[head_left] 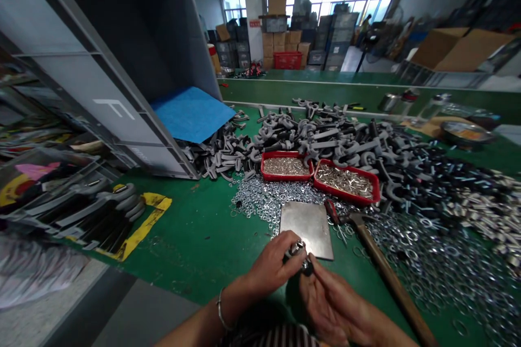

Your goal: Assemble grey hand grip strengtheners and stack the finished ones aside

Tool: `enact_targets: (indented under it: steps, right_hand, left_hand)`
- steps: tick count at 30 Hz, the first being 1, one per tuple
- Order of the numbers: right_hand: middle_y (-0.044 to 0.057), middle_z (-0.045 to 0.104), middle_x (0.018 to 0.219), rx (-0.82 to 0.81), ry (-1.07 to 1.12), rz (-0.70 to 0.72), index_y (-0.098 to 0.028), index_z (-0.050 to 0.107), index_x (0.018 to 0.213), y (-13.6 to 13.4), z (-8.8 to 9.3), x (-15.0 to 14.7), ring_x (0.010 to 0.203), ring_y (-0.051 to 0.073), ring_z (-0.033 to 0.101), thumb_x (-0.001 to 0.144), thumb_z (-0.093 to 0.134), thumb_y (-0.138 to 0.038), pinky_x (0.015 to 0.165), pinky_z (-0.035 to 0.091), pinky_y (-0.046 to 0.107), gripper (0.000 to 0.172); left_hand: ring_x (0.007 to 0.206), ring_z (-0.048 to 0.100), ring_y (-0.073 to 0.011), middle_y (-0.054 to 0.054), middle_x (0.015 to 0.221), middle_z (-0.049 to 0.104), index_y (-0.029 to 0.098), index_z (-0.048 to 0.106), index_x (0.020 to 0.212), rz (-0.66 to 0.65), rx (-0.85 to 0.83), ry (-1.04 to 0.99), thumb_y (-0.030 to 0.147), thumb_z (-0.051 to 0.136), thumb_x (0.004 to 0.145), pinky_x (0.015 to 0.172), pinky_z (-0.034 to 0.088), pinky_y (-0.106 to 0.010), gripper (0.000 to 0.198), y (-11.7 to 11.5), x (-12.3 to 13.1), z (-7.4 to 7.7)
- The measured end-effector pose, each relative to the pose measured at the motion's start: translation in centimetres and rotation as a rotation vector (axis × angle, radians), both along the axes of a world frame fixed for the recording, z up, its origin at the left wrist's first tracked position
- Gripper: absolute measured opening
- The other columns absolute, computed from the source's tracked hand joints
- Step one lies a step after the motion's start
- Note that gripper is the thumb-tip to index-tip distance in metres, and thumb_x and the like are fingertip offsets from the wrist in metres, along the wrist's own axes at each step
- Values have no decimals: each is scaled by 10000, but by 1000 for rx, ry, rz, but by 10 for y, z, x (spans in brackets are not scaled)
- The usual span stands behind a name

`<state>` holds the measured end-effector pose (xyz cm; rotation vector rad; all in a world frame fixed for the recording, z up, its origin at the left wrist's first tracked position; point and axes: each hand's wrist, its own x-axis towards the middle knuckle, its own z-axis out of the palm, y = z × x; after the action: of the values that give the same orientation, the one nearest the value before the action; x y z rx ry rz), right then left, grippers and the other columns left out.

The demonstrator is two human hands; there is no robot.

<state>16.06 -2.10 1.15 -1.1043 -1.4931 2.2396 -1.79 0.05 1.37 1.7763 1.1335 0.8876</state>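
My left hand [273, 261], with a bracelet at the wrist, is closed around a small part with a shiny metal end [297, 247]. My right hand [334, 299] has its thumb and fingers pinched at a small black piece [307, 267] against that part. Fingers cover most of both pieces, so their exact kind is hidden. Just beyond the hands lies a flat metal plate [306, 227] on the green table. A hammer [386, 265] with a wooden handle rests to the right, beside a red-handled tool [331, 210].
Two red trays, one with tiny metal pieces [286, 166] and one with pins [345, 182], stand behind the plate. Grey and black handle-like parts [325, 135] are heaped behind them. Metal rings [423, 255] spread at right. A tall grey crate [134, 119] stands left, near yellow tape [142, 230].
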Motion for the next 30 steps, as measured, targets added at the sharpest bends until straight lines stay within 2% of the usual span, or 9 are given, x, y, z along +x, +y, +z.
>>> enact_targets:
  steps: [5, 10, 12, 15, 17, 21, 23, 26, 30]
  right_hand:
    - [73, 663, 860, 580, -292, -325, -208, 597, 894, 1, 1, 5, 719, 185, 605, 805, 615, -675, 603, 459, 264, 476]
    - [-30, 524, 479, 221, -140, -95, -196, 549, 812, -1, -3, 1, 300, 110, 378, 977, 64, -648, 361, 350, 242, 684]
    - [10, 602, 580, 348, -201, -103, -189, 573, 857, 1, -3, 3, 394, 130, 483, 973, 165, -665, 421, 406, 250, 637]
    - [80, 650, 857, 744, -361, -319, -210, 590, 898, 4, -2, 3, 766, 211, 609, 868, 528, -664, 656, 490, 300, 459]
    - [68, 625, 843, 674, -311, -364, -216, 576, 899, 2, -3, 1, 727, 196, 586, 874, 514, -666, 627, 490, 294, 454]
    - [-39, 489, 570, 180, -94, -177, -197, 554, 931, -1, -5, -4, 353, 101, 339, 968, 110, -668, 346, 344, 230, 648]
    - [-20, 524, 593, 219, -125, -154, -196, 570, 907, 2, -4, -2, 388, 113, 407, 958, 174, -689, 376, 363, 235, 635]
    - [54, 623, 817, 560, -275, -347, -216, 590, 853, 3, -4, 1, 706, 184, 580, 845, 555, -677, 584, 467, 267, 463]
    - [-2, 559, 707, 239, -52, -409, -226, 570, 911, -5, -13, -6, 501, 119, 454, 909, 444, -674, 425, 395, 217, 465]
  left_hand:
    - [759, 521, -159, -3, 810, 568, 198, 516, 884, 164, -95, 16, 382, 430, 993, 722, 404, -276, 230, 1, 3, -2]
    - [966, 536, -180, -56, 1003, 576, 186, 533, 989, 21, 99, -46, 324, 413, 1003, 890, 422, -301, 184, 4, 6, 3]
    - [976, 525, -182, -60, 1015, 565, 185, 528, 1004, 18, 100, -5, 314, 407, 1006, 910, 416, -312, 176, 5, 7, 2]
    - [914, 524, -181, -45, 958, 557, 193, 514, 996, 171, -8, 23, 333, 387, 1014, 869, 427, -317, 190, 4, 11, -2]
    - [918, 524, -184, -50, 958, 554, 194, 505, 989, 198, -3, 13, 332, 377, 1015, 871, 432, -323, 190, 4, 13, -4]
    - [996, 517, -194, -81, 1025, 549, 185, 499, 996, 26, 137, 14, 297, 381, 1007, 933, 426, -338, 163, 4, 9, -3]
    - [1005, 518, -195, -81, 1032, 552, 187, 501, 1000, 13, 115, 28, 298, 381, 1008, 943, 423, -341, 163, 4, 8, -5]
    - [956, 526, -191, -65, 999, 555, 196, 494, 999, 171, 24, 35, 310, 346, 1021, 905, 434, -337, 188, 1, 11, -9]
    - [963, 529, -200, -77, 1008, 553, 193, 489, 993, 127, 97, 93, 293, 338, 1016, 906, 439, -346, 182, 2, 14, -7]
